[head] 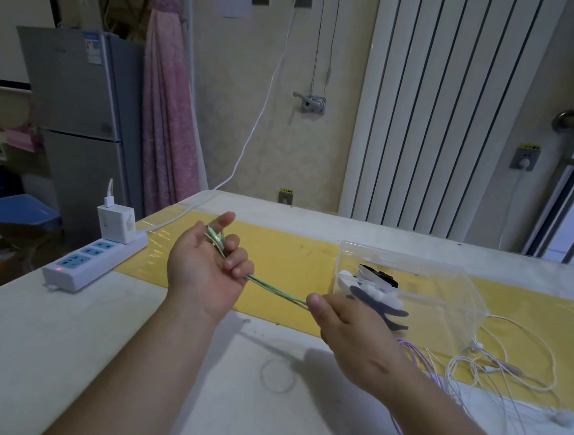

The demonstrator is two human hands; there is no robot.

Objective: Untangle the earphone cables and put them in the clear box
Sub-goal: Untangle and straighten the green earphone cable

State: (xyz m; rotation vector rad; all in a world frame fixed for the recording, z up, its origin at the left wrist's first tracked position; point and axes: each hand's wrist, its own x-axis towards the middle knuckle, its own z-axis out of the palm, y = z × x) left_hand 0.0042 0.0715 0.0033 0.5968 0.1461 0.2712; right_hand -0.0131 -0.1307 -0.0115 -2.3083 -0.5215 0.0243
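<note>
A green earphone cable (274,289) runs taut between my two hands above the table. My left hand (206,266) is palm up with its fingers curled around one end of the cable, the strands bunched by the thumb. My right hand (352,332) pinches the other end, just in front of the clear box (445,281). The box stands open on the yellow mat (286,251) and holds black and white items. A purple cable (418,358) and several white earphone cables (493,374) lie tangled on the table to the right of my right wrist.
A white power strip (93,260) with a plugged charger cube (117,223) sits at the table's left edge, its white lead running up to a wall socket. A radiator (441,109), a grey fridge (80,115) and a pink curtain stand behind the table.
</note>
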